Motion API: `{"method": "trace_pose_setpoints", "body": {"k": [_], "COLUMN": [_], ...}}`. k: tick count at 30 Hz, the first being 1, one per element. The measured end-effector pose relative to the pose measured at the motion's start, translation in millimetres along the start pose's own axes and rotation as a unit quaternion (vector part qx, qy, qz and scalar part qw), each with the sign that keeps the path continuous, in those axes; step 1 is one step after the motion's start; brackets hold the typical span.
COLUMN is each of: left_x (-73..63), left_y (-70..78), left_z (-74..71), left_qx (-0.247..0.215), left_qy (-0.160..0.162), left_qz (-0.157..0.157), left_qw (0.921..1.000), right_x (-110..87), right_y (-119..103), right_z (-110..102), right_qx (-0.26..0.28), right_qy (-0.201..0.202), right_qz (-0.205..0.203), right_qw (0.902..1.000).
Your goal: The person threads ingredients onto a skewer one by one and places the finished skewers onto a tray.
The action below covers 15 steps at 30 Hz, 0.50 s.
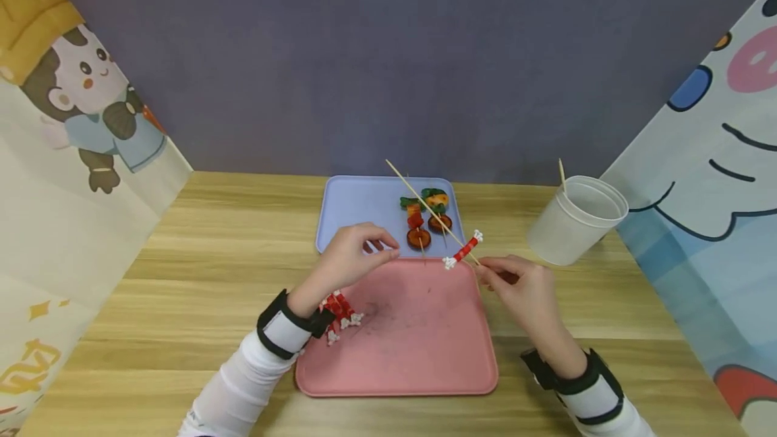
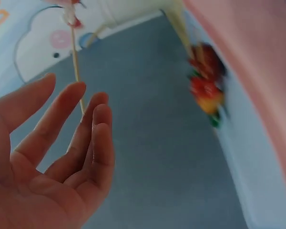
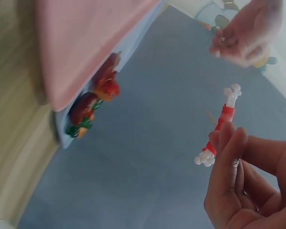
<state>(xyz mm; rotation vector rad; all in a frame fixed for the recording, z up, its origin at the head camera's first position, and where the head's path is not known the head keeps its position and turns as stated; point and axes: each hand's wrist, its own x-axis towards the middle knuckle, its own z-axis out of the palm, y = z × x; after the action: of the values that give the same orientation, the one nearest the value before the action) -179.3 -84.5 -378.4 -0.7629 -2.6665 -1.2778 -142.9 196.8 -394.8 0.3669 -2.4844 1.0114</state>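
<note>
My right hand [image 1: 523,288] pinches a thin wooden skewer [image 1: 408,184] near its lower end, above the right edge of the pink tray [image 1: 425,363]. Threaded on that skewer, close to the fingertips, is a red piece with knobby white ends [image 1: 467,249], shaped like a bone with meat. The skewer slants up and to the left. My left hand [image 1: 358,255] hovers over the tray's upper left part with fingers loosely bent and nothing held. In the left wrist view, its fingers [image 2: 99,148] overlap the skewer tip. Several similar red-and-white pieces [image 1: 344,310] lie on the tray, partly hidden by the left wrist.
Behind the pink tray stands a pale blue tray [image 1: 358,204] holding two loaded skewers [image 1: 415,221] with brown, red, orange and green pieces. A white bucket [image 1: 561,235] with a stick [image 1: 562,172] in it is at the right. A grey wall rises behind the wooden table [image 1: 182,302].
</note>
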Motion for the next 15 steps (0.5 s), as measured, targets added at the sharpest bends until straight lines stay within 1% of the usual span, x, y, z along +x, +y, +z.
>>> {"method": "trace_pose_setpoints", "body": {"k": [2, 5, 7, 9, 12, 15], "left_x": [-5.3, -13.0, -17.6, -21.2, -26.3, -31.5], "left_y": [-9.0, -21.0, -27.5, -33.9, -42.9, -52.4], "left_z": [-3.1, -5.1, -6.3, -7.6, -10.5, -14.0], "left_qx": [0.018, 0.042, 0.059, 0.087, 0.14, 0.185], "left_qy": [-0.003, -0.023, -0.041, -0.058, -0.086, -0.117], "left_qz": [-0.008, -0.011, -0.004, 0.015, 0.048, 0.08], "left_qw": [0.9998, 0.9988, 0.9974, 0.9944, 0.9852, 0.9724], "right_x": [-0.3, -0.4, -0.4, -0.3, -0.4, -0.9], "right_y": [4.4, 10.5, 14.7, 18.9, 25.0, 30.3], "right_z": [-1.2, -2.3, -2.9, -3.8, -5.3, -6.9], "right_qx": [-0.008, -0.017, -0.023, -0.028, -0.035, -0.044], "right_qy": [0.0, -0.001, 0.0, 0.004, 0.01, 0.013], "right_qz": [0.006, 0.016, 0.022, 0.025, 0.029, 0.037], "right_qw": [0.9999, 0.9997, 0.9995, 0.9993, 0.9989, 0.9982]}}
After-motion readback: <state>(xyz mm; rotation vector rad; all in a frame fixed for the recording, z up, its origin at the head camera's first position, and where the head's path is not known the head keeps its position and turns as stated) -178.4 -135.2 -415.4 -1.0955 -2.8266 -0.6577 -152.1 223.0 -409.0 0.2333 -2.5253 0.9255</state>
